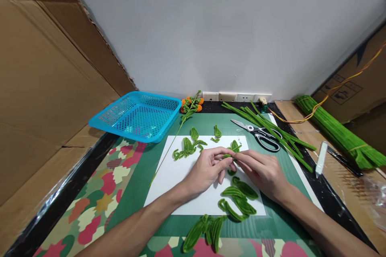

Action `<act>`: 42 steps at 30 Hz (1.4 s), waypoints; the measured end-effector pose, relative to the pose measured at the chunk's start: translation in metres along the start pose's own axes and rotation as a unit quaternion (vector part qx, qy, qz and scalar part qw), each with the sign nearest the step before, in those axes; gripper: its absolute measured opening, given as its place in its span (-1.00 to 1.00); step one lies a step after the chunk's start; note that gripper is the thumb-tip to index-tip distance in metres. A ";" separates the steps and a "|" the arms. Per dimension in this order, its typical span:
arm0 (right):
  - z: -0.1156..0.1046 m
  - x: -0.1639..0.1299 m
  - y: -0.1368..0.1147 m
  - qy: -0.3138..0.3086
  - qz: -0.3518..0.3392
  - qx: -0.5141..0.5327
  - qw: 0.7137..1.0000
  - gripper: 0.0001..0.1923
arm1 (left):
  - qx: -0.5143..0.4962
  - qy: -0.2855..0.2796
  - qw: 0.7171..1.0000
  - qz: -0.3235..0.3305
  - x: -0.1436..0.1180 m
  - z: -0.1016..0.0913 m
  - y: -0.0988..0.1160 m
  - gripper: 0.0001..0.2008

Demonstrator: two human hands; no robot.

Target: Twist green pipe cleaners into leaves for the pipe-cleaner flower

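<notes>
Over the white sheet (177, 184), my left hand (212, 166) and my right hand (262, 170) meet at the fingertips. Both pinch a short green pipe cleaner (228, 156), most of it hidden by the fingers. Just behind the hands lies a green leaf shape (235, 145) bent from pipe cleaner. In front of them is a heap of larger fuzzy leaves (241, 198), and more leaves (205, 231) lie past the sheet's near edge. To the left sits a group of small curled leaves (188, 146). A single small leaf (217, 131) lies near the sheet's far edge.
A blue basket (141, 134) stands at back left beside an orange flower stem (188, 110). Scissors (259, 134) lie under loose green pipe cleaners (268, 122) at right. Beyond are a white stick (321, 158), a bundle of green pipe cleaners (340, 132) and a cable (319, 106).
</notes>
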State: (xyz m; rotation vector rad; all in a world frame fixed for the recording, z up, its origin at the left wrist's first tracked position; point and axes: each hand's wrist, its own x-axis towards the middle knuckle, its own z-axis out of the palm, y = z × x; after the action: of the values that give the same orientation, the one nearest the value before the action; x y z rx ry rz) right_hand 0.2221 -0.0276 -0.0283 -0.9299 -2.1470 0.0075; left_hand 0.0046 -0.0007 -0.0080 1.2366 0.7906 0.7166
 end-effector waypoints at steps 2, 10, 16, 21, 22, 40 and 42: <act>-0.001 0.000 0.001 0.004 -0.003 -0.001 1.000 -0.73 | -0.002 -0.007 1.000 -0.009 0.000 0.000 0.001 -0.55; -0.006 -0.002 0.002 0.013 -0.058 -0.002 0.998 -0.75 | -0.002 -0.031 0.999 -0.009 -0.001 -0.002 0.000 -0.57; -0.003 -0.001 0.000 0.032 -0.039 0.009 0.999 -0.81 | 0.018 -0.037 0.999 -0.009 -0.002 -0.001 -0.001 -0.56; -0.003 -0.001 0.001 0.031 -0.033 0.009 0.999 -0.76 | 0.022 -0.048 0.999 0.002 -0.001 -0.002 -0.001 -0.54; -0.003 -0.001 0.001 0.030 -0.033 0.009 0.999 -0.75 | 0.021 -0.047 0.999 0.005 -0.001 -0.002 -0.001 -0.55; -0.005 0.002 0.000 0.046 -0.032 0.022 0.998 -0.85 | 0.017 -0.050 0.999 -0.001 -0.001 -0.001 0.000 -0.69; -0.004 0.002 0.000 0.045 -0.032 0.027 0.998 -0.88 | 0.020 -0.050 0.999 -0.007 -0.001 -0.001 0.001 -0.68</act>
State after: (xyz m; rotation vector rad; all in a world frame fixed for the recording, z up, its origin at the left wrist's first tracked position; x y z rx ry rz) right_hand 0.2240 -0.0274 -0.0242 -0.8156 -2.0817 -0.0091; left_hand 0.0030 -0.0006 -0.0072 1.2924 0.7330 0.6250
